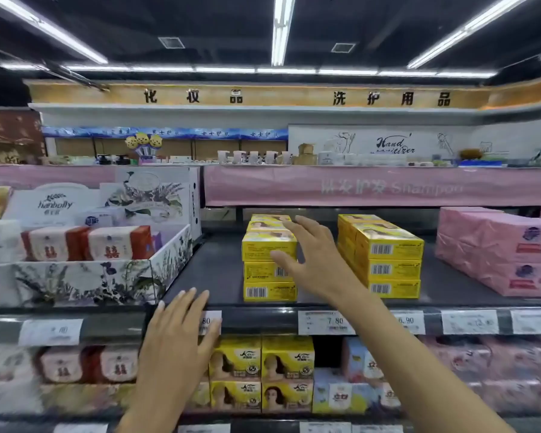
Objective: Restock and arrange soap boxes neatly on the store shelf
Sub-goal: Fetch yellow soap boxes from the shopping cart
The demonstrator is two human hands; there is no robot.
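1. At the middle left of the frame, a floral display tray (85, 276) sits on the shelf (213, 270); red-and-white tissue packs (85, 243) stand inside it.
2. In the lower centre-left, the left grip (175, 342) is released, its fingers straight and spread, holding nothing; it lies across the front rail of the shelf and half covers a price tag (211, 321).
3. In the centre, the left stack of soap boxes (269, 270), yellow and three high, stands on the dark shelf near its front edge; more yellow boxes line up behind it.
4. Just right of centre, the right grip (310, 254) is released too, its fingers straight and fanned; the thumb crosses the stack's front face and the fingertips reach beside the top boxes; whether it touches them cannot be told.
5. Right of the hand, the right stack of soap boxes (388, 264), also three high, stands apart from the first; bare shelf lies between them.
6. At the far right, pink wrapped packs (497, 251) are piled on the same shelf.
7. On the shelf below, at lower centre, yellow boxes with a printed portrait (263, 373) sit in two rows.
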